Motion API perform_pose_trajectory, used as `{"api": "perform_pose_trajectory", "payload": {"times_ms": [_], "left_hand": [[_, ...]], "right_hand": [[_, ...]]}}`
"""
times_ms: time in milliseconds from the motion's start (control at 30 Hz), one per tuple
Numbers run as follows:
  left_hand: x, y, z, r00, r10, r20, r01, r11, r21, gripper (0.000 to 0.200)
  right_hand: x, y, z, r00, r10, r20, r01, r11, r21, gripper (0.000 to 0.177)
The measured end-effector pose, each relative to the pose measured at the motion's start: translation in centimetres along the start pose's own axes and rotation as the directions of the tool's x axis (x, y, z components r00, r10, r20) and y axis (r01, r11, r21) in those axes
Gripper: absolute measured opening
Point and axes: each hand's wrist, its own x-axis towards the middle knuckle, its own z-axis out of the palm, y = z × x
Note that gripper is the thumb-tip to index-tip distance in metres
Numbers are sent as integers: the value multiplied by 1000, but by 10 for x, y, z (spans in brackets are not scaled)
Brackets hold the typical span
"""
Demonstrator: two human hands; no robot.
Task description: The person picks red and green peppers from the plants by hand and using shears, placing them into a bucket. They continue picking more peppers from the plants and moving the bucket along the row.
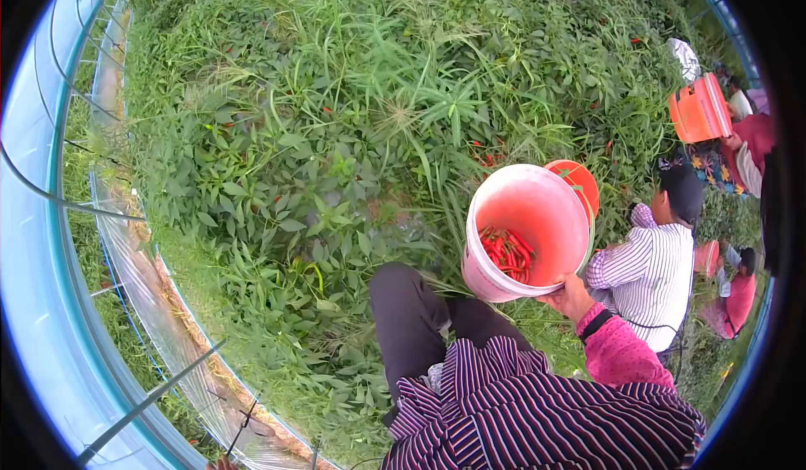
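Observation:
My right hand [571,295], in a pink sleeve, grips the lower rim of a pink-red bucket [546,210] and holds it tilted toward me. Red chilli peppers [506,252] lie in a heap at the bucket's bottom. The bucket hangs just right of my bent knee in dark trousers [403,310], over grass and chilli plants [277,185]. My left hand is out of sight.
A person in a white striped shirt and dark cap [651,268] crouches close on the right, beside an orange bucket [579,180]. Further right are other people and an orange crate [701,109]. A clear plastic greenhouse wall [126,285] curves along the left.

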Motion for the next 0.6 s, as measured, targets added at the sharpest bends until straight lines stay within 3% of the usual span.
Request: {"api": "perform_pose_trajectory", "payload": {"times_ms": [67,133,167,300,433,500,600], "left_hand": [[34,16,44,986,105,129,-136,953,269,64],[64,36,65,949,171,267,-288,814,504,69],[73,50,63,940,197,277,-318,799,510,69],[98,118,43,935,288,207,-330,921,206,68],[124,200,-5,914,366,173,-334,923,-192,68],[144,235,-36,906,376,195,-246,842,-480,68],[185,283,-76,891,355,281,60,523,-850,67]], "right_hand": [[-19,0,8,1000,-27,15,27,999,-20,44],[-31,0,20,998,-56,37,57,998,-30,43],[-42,-1,33,995,-97,18,98,993,-71,42],[-46,10,58,977,-187,-101,182,981,-62,31],[-19,20,99,957,-210,-201,212,977,-12,23],[-13,22,127,948,-213,-235,230,972,47,24],[-4,20,190,938,-166,-305,211,970,120,31]]}}
